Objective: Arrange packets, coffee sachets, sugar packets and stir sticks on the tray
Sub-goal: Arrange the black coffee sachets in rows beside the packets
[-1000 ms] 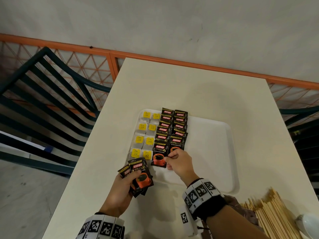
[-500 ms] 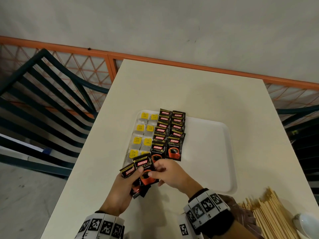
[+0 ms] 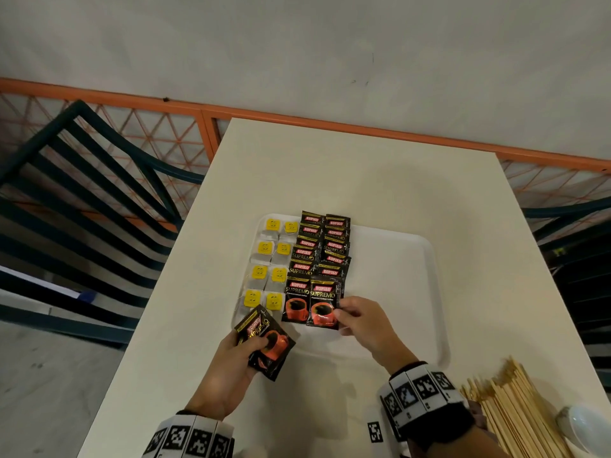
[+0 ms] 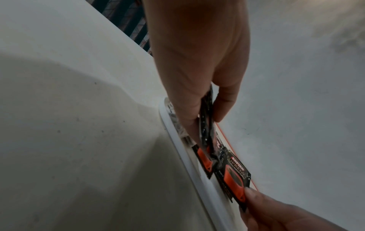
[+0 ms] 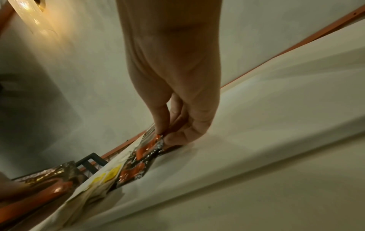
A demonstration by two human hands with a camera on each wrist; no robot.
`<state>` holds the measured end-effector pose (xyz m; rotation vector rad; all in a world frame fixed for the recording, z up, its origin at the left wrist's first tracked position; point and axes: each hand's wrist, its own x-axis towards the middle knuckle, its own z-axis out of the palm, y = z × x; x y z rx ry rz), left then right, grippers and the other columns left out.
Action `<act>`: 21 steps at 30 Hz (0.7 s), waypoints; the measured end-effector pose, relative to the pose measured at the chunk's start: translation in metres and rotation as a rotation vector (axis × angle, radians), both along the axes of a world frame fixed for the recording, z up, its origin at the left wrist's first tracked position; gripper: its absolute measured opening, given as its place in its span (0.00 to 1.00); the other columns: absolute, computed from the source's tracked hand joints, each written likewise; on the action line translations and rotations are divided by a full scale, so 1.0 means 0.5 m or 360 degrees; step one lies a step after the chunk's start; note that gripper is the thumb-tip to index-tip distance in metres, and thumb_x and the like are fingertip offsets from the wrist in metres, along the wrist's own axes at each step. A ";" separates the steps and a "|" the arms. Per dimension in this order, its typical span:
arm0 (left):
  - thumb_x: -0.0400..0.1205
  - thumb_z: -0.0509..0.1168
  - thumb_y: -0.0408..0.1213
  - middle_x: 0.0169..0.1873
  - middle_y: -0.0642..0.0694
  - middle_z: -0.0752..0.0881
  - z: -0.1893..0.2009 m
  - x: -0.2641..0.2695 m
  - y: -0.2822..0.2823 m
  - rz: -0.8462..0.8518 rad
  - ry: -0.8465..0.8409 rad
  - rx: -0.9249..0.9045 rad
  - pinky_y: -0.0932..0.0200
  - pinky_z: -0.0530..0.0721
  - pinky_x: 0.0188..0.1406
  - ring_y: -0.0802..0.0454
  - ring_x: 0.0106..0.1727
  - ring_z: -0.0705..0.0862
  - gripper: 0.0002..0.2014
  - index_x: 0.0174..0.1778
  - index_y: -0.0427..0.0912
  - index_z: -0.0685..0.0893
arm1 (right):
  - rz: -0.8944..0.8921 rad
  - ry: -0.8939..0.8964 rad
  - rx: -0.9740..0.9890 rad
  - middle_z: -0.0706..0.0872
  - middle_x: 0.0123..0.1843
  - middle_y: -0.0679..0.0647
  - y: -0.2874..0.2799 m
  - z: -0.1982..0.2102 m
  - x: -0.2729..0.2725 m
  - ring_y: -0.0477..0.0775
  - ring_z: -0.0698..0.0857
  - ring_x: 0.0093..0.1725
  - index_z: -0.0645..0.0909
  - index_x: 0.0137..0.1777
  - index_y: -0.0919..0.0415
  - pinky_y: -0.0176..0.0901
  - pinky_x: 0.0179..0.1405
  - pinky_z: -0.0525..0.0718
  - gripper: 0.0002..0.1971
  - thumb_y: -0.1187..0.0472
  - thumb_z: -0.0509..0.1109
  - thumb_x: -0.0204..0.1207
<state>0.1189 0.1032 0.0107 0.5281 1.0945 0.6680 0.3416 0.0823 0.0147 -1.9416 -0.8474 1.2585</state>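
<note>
Right hand (image 3: 365,322) has laid another "KOPIKO SUPREMO" sachet (image 3: 324,302) on tray (image 3: 413,292).

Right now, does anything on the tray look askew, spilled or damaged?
Nothing stands out. On the white plastic tray, yellow-tagged tea bags and black Kopiko coffee sachets lie in tidy overlapping columns. The right hand pinches the nearest sachet; the left hand holds spare sachets.

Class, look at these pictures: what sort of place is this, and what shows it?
Probably a café or canteen seating area: a plain table beside slatted chairs, with a serving tray of coffee sachets.
</note>
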 end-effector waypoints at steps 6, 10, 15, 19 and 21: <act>0.78 0.59 0.19 0.47 0.35 0.88 0.009 0.006 -0.002 -0.0003 0.0032 -0.0001 0.50 0.85 0.44 0.40 0.48 0.87 0.14 0.55 0.38 0.80 | -0.0104 -0.0135 -0.0046 0.85 0.34 0.55 -0.003 -0.023 0.009 0.54 0.82 0.35 0.80 0.47 0.63 0.50 0.43 0.84 0.03 0.68 0.70 0.75; 0.78 0.60 0.18 0.44 0.37 0.88 0.017 0.009 -0.004 -0.0021 0.0035 0.0023 0.57 0.88 0.32 0.45 0.41 0.89 0.14 0.53 0.38 0.80 | -0.0153 -0.0164 -0.0024 0.84 0.32 0.52 -0.004 -0.028 0.009 0.52 0.82 0.32 0.79 0.45 0.60 0.51 0.46 0.85 0.04 0.67 0.71 0.74; 0.76 0.63 0.18 0.44 0.38 0.90 0.019 0.013 -0.005 -0.0021 0.0015 0.0051 0.57 0.88 0.31 0.47 0.40 0.91 0.16 0.56 0.38 0.81 | -0.0250 -0.0194 0.0043 0.84 0.31 0.54 -0.006 -0.029 0.006 0.50 0.81 0.28 0.76 0.41 0.57 0.47 0.41 0.84 0.07 0.67 0.73 0.72; 0.75 0.66 0.20 0.48 0.36 0.89 0.019 0.015 -0.005 0.0019 0.0043 0.0048 0.56 0.88 0.35 0.44 0.45 0.89 0.16 0.58 0.37 0.81 | -0.0322 -0.0247 0.0044 0.83 0.36 0.52 -0.006 -0.031 0.003 0.48 0.80 0.35 0.73 0.48 0.56 0.35 0.34 0.75 0.09 0.61 0.72 0.74; 0.75 0.67 0.21 0.46 0.37 0.90 0.021 0.017 -0.004 0.0002 0.0078 0.0064 0.56 0.88 0.35 0.45 0.43 0.90 0.15 0.56 0.37 0.82 | -0.0285 -0.0271 0.0114 0.83 0.37 0.51 -0.010 -0.021 -0.006 0.48 0.81 0.37 0.75 0.48 0.55 0.31 0.33 0.73 0.06 0.59 0.70 0.76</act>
